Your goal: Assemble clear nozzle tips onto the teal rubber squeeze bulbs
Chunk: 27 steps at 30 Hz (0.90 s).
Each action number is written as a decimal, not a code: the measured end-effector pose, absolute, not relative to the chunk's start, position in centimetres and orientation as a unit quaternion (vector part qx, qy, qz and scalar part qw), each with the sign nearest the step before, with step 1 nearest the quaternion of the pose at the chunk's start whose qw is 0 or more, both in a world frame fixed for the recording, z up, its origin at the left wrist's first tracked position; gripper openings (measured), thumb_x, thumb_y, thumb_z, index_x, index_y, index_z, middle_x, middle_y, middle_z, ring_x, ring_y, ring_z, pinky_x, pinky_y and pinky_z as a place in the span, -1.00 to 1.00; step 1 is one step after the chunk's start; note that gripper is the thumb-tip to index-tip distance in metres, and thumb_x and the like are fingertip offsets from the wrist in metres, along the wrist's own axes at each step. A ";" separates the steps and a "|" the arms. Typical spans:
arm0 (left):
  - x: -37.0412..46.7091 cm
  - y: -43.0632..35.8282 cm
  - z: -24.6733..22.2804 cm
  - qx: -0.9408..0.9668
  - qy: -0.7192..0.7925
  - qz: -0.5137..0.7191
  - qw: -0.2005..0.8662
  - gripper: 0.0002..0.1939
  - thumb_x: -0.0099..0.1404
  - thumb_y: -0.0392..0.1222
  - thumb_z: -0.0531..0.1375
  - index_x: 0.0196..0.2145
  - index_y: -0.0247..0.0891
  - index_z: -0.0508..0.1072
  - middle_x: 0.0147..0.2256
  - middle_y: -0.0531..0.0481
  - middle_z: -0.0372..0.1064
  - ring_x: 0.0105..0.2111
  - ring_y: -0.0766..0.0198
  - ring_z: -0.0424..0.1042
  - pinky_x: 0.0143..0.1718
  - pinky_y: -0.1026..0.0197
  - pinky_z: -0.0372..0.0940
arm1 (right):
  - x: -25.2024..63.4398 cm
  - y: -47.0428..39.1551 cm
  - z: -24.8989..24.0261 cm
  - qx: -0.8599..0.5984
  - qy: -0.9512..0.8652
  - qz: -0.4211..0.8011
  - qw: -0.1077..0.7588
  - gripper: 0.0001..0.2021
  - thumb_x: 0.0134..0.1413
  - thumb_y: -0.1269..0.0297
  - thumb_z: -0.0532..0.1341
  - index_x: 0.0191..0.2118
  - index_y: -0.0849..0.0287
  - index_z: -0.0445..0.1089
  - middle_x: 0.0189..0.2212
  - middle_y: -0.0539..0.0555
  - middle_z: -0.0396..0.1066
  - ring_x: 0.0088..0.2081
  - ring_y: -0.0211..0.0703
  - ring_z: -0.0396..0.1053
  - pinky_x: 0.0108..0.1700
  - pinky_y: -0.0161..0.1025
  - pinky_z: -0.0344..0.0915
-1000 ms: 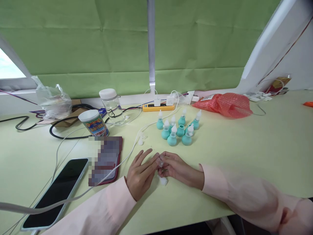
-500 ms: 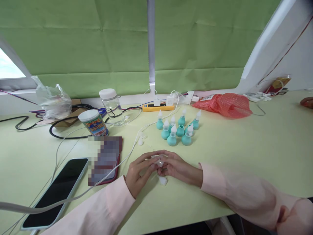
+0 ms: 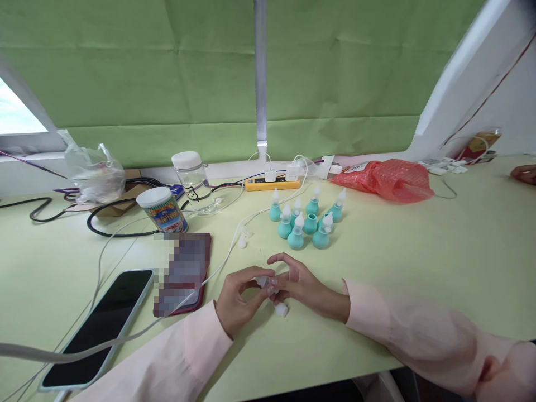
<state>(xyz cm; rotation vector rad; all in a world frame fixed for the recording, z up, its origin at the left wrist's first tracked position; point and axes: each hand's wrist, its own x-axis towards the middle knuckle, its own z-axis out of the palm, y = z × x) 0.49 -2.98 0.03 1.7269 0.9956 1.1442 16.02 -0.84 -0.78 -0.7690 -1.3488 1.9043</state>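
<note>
My left hand and my right hand meet above the table near its front edge. Between their fingertips they pinch a small clear plastic nozzle, partly covered by the fingers. My right index finger is raised and bent away from it. Just under my right fingertips lies a small white piece. Beyond the hands stand several teal squeeze bulbs, most topped with clear nozzles. One teal bulb in the group shows an open neck. Small clear pieces lie left of the bulbs.
Left are a black-screened phone, a red-edged phone, a noodle cup and a clear bottle. A white cable crosses the table. Behind sit a yellow power strip and red bubble wrap. Another person's hand rests far right.
My fingers have shifted around the clear nozzle, showing more of it. My right index finger has lifted away from my left hand. The teal bulbs stay in place.
</note>
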 end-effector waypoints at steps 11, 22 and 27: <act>-0.4 -1.9 -0.6 0.565 0.476 0.534 0.413 -0.74 -0.14 -0.22 0.30 -0.41 -0.30 0.44 -0.47 0.04 0.28 -0.50 0.35 0.31 -0.56 0.33 0.30 | 17.9 -0.5 -0.1 -0.341 -0.892 0.161 0.251 -0.66 -0.16 0.13 0.19 -0.22 0.18 0.26 -0.40 0.09 0.27 -0.33 -0.14 0.21 -0.33 -0.23 0.15; -0.6 -1.1 -0.8 0.482 0.486 0.565 0.460 -0.66 -0.07 -0.21 0.27 -0.27 -0.35 0.43 -0.23 -0.14 0.40 -0.16 0.12 0.33 -0.13 0.08 0.25 | 17.9 0.6 -0.9 -0.354 -0.899 0.132 0.222 -0.71 -0.05 0.19 0.12 -0.18 0.19 0.19 -0.33 0.06 0.25 -0.30 -0.20 0.25 -0.32 -0.26 0.19; -0.7 -1.0 -0.9 0.452 0.473 0.597 0.464 -0.54 -0.05 -0.14 0.24 -0.16 -0.35 0.32 -0.24 -0.17 0.40 -0.23 0.11 0.37 -0.23 0.03 0.31 | 17.2 -0.5 -0.2 -0.279 -0.920 0.114 0.251 -0.66 -0.01 0.14 0.08 -0.13 0.21 0.18 -0.28 0.13 0.22 -0.26 -0.18 0.20 -0.29 -0.25 0.19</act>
